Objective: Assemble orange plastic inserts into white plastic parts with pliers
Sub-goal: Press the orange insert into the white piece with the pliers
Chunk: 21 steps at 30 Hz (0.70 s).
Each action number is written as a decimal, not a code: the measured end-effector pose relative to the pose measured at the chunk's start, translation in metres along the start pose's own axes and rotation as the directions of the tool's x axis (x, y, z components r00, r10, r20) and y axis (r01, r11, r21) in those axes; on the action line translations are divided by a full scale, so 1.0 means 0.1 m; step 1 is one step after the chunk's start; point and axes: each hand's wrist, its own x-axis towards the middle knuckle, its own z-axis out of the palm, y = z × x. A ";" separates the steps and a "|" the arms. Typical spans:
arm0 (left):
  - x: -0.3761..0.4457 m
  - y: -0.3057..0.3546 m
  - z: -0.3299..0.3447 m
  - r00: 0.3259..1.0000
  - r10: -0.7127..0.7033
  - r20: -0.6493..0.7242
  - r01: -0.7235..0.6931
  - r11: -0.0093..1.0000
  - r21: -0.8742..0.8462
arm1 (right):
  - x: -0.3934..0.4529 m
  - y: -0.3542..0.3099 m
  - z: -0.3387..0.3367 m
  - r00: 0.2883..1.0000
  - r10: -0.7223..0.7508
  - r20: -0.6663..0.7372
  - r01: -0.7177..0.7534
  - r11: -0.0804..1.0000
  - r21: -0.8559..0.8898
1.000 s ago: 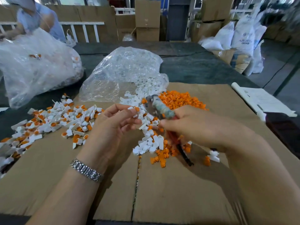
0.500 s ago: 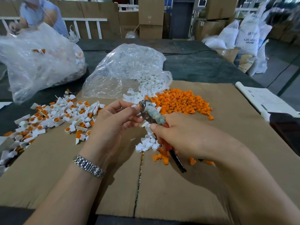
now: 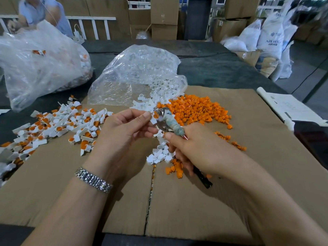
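Note:
My left hand (image 3: 124, 132) pinches a small white plastic part (image 3: 153, 120) with an orange insert between thumb and forefinger, above the cardboard. The jaws of the pliers (image 3: 166, 119), wrapped in cloth tape, close around that part. My right hand (image 3: 193, 148) grips the pliers' handles, whose dark end sticks out below the palm. Loose orange inserts (image 3: 197, 108) lie in a heap behind the pliers. Loose white parts (image 3: 160, 153) lie under my hands. Finished white-and-orange pieces (image 3: 58, 125) are spread at the left.
A clear bag of white parts (image 3: 138, 75) lies open at the back centre, a bigger full bag (image 3: 39, 64) at back left. The brown cardboard sheet (image 3: 213, 201) covers the dark table. Papers (image 3: 287, 107) lie at right. Another person (image 3: 40, 13) works at far left.
Both hands and the pliers have drawn slightly closer to me and together; the pliers' jaws now sit on the part my left hand pinches. The view has shifted a little.

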 end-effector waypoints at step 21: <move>-0.03 0.04 -0.01 0.999 0.026 -0.045 -0.014 0.969 0.246 | 0.58 0.79 -0.28 0.902 0.120 -0.415 -0.354 0.757 -0.549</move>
